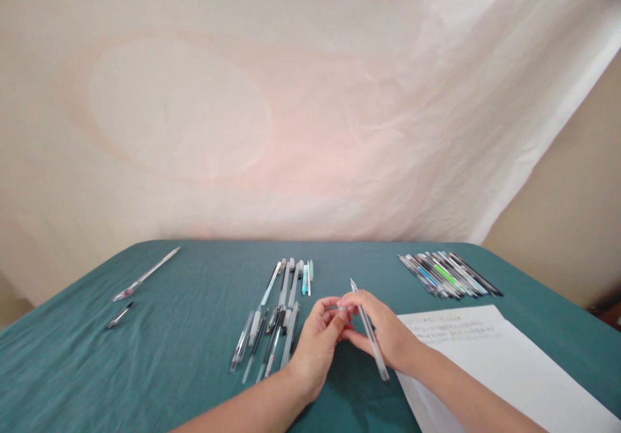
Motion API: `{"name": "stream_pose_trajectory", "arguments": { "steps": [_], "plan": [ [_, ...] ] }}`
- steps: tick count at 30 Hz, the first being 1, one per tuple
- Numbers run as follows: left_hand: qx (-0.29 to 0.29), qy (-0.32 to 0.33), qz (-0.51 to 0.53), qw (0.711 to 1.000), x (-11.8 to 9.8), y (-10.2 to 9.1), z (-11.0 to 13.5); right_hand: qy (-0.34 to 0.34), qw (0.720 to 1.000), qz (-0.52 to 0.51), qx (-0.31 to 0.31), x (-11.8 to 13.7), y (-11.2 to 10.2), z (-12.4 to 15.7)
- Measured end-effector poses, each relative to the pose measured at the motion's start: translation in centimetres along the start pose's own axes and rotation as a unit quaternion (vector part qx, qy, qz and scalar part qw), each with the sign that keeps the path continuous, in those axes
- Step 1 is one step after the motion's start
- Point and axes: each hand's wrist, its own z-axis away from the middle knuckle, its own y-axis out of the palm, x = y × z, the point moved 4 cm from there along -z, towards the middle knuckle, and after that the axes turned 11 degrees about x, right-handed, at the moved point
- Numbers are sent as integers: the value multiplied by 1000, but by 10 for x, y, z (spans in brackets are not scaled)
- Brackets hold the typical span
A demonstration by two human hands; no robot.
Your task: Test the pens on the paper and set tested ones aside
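Note:
My right hand [385,333] is closed round a clear pen [369,333], its tip pointing up and away from me. My left hand [317,342] is closed too, its fingertips pinching a small clear piece [339,308], perhaps the pen's cap, right beside the right hand's fingers. Both hands hover just above the teal tablecloth [184,329] near the front middle. A loose cluster of pens and pen parts [279,316] lies directly left of my left hand.
A neat row of several pens [449,274] lies at the back right. A white sheet of paper with writing [490,362] lies under my right forearm. At the far left lie one long clear pen [145,274] and a short dark piece [119,316]. A pale cloth hangs behind.

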Motion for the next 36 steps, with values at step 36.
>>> {"name": "stream_pose_trajectory", "arguments": {
  "steps": [36],
  "plan": [
    [-21,-21,30,999,-4,3,1,-129,981,116,-82,9,10,15]
  ]
}}
